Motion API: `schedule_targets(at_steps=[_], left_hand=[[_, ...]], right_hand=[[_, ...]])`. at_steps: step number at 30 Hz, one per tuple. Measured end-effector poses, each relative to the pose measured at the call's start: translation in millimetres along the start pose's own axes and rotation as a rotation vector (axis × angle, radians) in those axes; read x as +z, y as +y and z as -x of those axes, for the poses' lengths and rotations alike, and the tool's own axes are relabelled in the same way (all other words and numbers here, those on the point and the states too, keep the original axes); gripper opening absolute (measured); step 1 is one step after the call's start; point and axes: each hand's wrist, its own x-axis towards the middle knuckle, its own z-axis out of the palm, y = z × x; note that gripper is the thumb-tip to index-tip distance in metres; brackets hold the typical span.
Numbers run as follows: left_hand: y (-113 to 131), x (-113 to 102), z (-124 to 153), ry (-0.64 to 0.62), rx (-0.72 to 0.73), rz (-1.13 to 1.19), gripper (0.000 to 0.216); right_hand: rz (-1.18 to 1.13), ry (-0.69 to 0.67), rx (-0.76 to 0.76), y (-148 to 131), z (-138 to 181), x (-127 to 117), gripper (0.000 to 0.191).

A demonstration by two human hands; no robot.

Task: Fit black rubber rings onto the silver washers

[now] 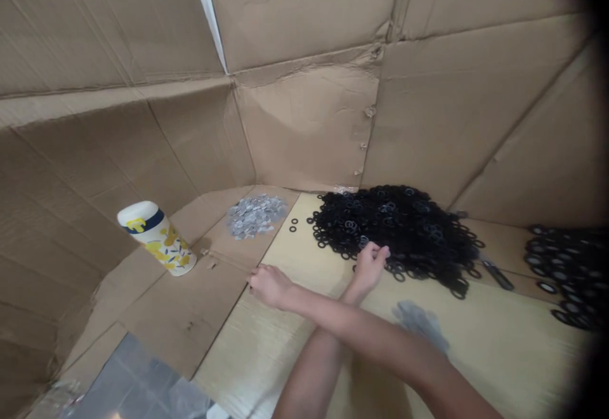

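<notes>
My forearms cross over a pale wooden board. My left hand reaches to the right, to the near edge of a big heap of black rubber rings; its fingers are pinched together among the rings. My right hand reaches left and rests, fingers curled, where the board meets the cardboard floor. What it holds, if anything, is hidden. A small pile of silver washers lies farther back on the cardboard. A grey patch of small pieces sits by my right forearm.
Cardboard walls enclose the spot on all sides. A white cup with yellow and blue print stands at the left. A second heap of larger black rings lies at the right, with a dark tool beside it. A shiny grey sheet is at the bottom left.
</notes>
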Motion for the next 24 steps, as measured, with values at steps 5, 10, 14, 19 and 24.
schedule_targets(at_steps=[5,10,14,19,24], left_hand=[[6.3,-3.0,6.7,-0.04,0.149,-0.131,0.033],[-6.3,2.5,-3.5,0.021,0.106,-0.159,0.031],[-15.2,4.3,-10.4,0.038,0.08,-0.187,0.029],[-13.0,3.5,-9.1,0.038,0.066,-0.139,0.03],[-9.1,4.0,-4.6,-0.002,0.096,-0.228,0.025]], right_hand=[[0.006,0.114,0.262,48.7,-3.0,-8.1,0.025],[0.055,0.134,0.502,121.3,-13.7,-25.3,0.03],[0.064,0.138,0.457,145.2,-17.6,-23.2,0.028],[0.089,0.15,0.382,147.6,-17.7,-10.4,0.034],[0.102,0.111,0.299,147.4,-17.6,-2.3,0.022]])
